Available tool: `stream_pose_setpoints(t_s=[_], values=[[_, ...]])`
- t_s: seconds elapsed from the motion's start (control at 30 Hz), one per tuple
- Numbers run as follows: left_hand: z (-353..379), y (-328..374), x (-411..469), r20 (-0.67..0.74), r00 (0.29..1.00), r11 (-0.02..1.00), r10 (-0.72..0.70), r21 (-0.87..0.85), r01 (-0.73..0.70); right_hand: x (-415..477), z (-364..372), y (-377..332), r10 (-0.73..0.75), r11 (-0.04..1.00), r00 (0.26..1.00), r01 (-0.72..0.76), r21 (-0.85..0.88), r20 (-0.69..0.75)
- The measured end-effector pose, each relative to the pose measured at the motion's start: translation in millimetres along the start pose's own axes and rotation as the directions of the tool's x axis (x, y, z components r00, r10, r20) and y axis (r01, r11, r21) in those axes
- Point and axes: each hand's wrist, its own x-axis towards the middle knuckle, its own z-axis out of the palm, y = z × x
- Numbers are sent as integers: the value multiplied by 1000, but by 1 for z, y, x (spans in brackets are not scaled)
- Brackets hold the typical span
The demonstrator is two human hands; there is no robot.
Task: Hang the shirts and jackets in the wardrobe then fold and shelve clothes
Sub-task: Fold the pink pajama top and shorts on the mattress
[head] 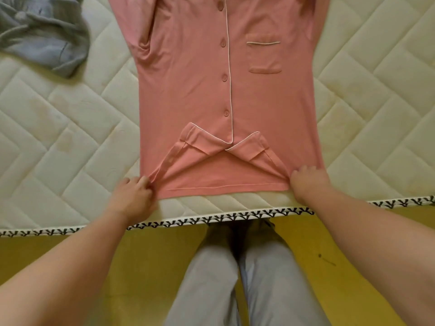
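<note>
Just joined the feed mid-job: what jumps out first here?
A pink shirt lies flat, front up, across the middle of the quilted mattress, collar toward the person. The left hand and right hand each grip a near corner of it by the mattress edge. A crumpled grey garment lies at the far left.

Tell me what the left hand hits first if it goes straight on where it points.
The left hand pinches the pink shirt at its near corner. Pushed straight on, it would probably meet the collar flap first.
</note>
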Motion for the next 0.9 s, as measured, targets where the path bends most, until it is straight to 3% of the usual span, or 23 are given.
stream_pose_setpoints(t_s=[0.1,0.17,0.23,0.3,0.37,0.5,0.53,0.6,0.67,0.73,0.77,0.83,0.9], values=[[-11,16,0,7,958,950,-288,-123,287,0,-17,-10,62,998,998,-62,31,-1],[-22,26,7,-19,905,886,-425,-213,411,5,-31,-14,122,955,988,-89,283,-99],[-31,35,15,-52,891,855,-452,-311,415,12,-46,-20,181,768,971,-40,640,-156],[-36,41,28,-59,898,821,-436,-434,370,20,-62,-28,232,511,961,11,860,-151],[-40,45,43,-16,904,752,-427,-561,345,28,-72,-35,263,345,956,35,938,-133],[-39,52,58,121,867,536,-483,-742,402,28,-70,-50,236,203,966,60,977,-109],[-37,54,56,133,867,502,-481,-769,397,25,-65,-56,209,194,970,81,978,-122],[-31,58,48,92,902,540,-422,-774,331,16,-50,-69,98,240,975,172,955,-200],[-23,63,38,12,947,662,-321,-713,233,4,-31,-81,-61,440,961,269,856,-271],[-16,68,28,-57,973,787,-225,-599,147,-6,-12,-90,-194,671,930,358,650,-313],[-13,70,24,-68,977,816,-203,-563,130,-8,-4,-93,-237,731,916,388,561,-325],[-12,73,23,-54,972,801,-229,-578,157,-12,4,-97,-287,751,898,427,504,-334],[-14,76,29,-50,959,735,-279,-654,180,-12,5,-98,-322,706,893,448,548,-315]])
